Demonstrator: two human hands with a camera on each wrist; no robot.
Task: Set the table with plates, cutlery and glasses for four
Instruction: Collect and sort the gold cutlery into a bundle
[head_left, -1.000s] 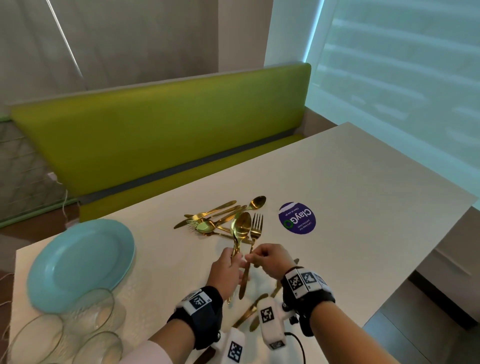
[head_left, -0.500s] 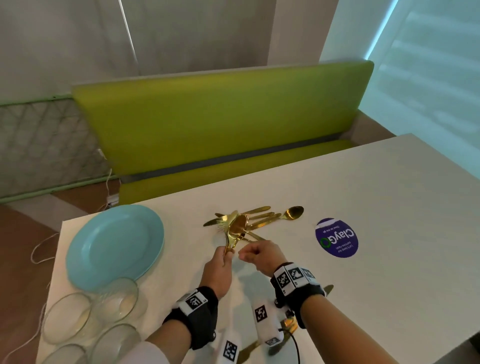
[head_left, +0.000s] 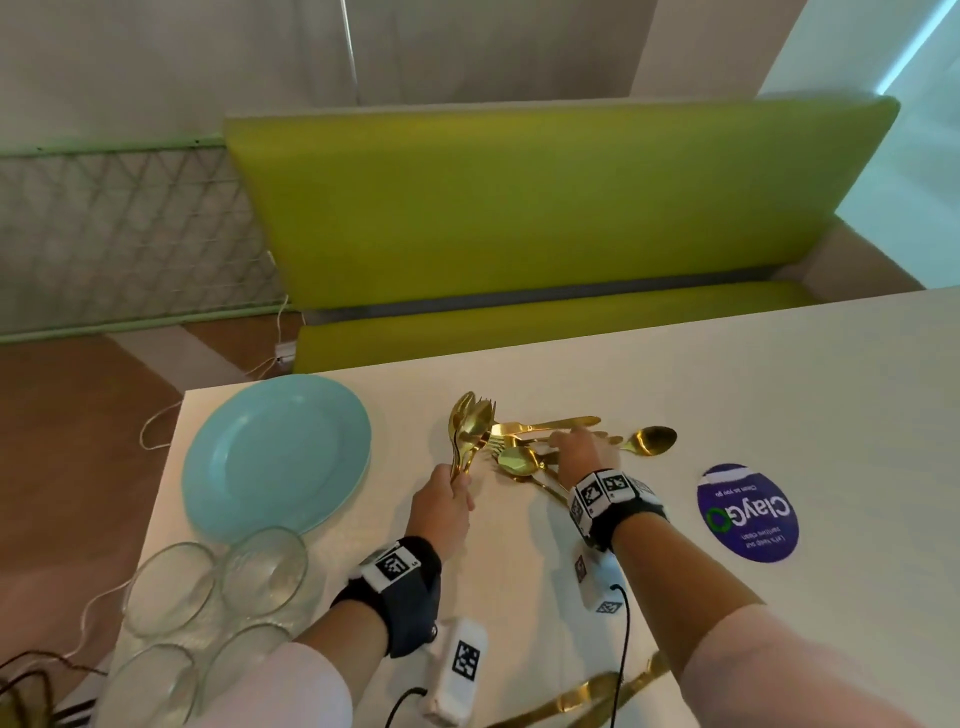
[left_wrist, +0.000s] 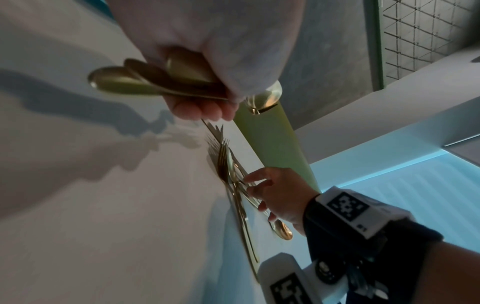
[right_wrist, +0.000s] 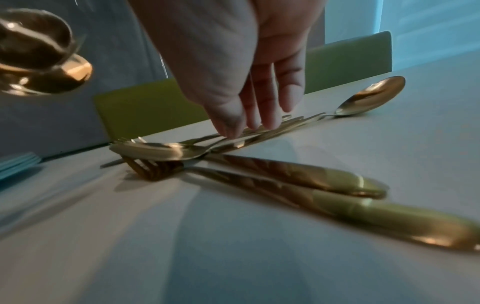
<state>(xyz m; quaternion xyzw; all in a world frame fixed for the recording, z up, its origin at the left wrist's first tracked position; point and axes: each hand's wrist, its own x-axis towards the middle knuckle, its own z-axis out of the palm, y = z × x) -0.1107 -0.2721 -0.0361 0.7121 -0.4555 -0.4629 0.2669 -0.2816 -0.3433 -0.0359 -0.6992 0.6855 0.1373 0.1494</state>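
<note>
My left hand (head_left: 451, 486) grips the handles of a gold bundle of spoons and a fork (head_left: 470, 423), heads up, just right of the blue plates (head_left: 275, 457). In the left wrist view the handle ends (left_wrist: 155, 82) stick out of my left hand (left_wrist: 205, 107). My right hand (head_left: 563, 441) reaches over the gold cutlery pile (head_left: 519, 460), where its straight fingers (right_wrist: 270, 115) touch the handles (right_wrist: 262, 133). One spoon (head_left: 652, 440) and a knife (head_left: 545, 425) lie in that pile.
Several clear glasses (head_left: 265, 566) stand at the table's near left corner. A purple round sticker (head_left: 745, 512) lies on the white table (head_left: 779, 395) to the right. More gold cutlery (head_left: 597, 696) lies under my right forearm. A green bench (head_left: 545, 208) runs along the far edge.
My right hand has let go of the bundle and moved out onto the pile. My left hand has carried the bundle a little left, toward the plates.
</note>
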